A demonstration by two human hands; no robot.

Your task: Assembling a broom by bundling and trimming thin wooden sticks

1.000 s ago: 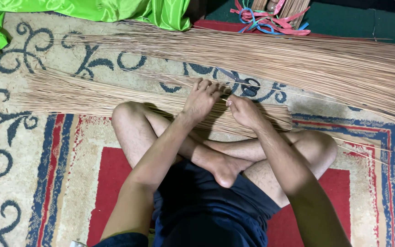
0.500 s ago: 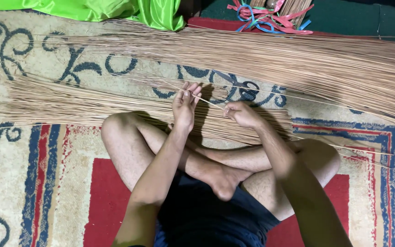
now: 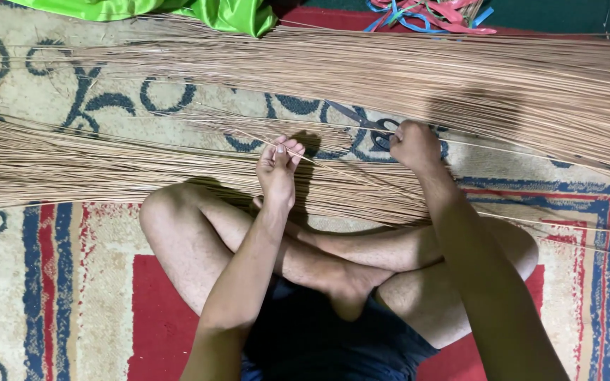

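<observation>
Above the crossed legs, the left hand (image 3: 278,169) pinches a few thin sticks (image 3: 333,167) between closed fingertips, while the right hand (image 3: 414,145), at 3 o'clock from it, is fisted around them. Both hover over the near stick pile (image 3: 107,169); a larger pile (image 3: 460,77) lies at 12 o'clock.

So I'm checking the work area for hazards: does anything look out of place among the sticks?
Yes: dark-handled scissors lie on the patterned carpet between the thin tan sticks, partly hidden, just beside the right hand. They are easy to overlook there.
</observation>
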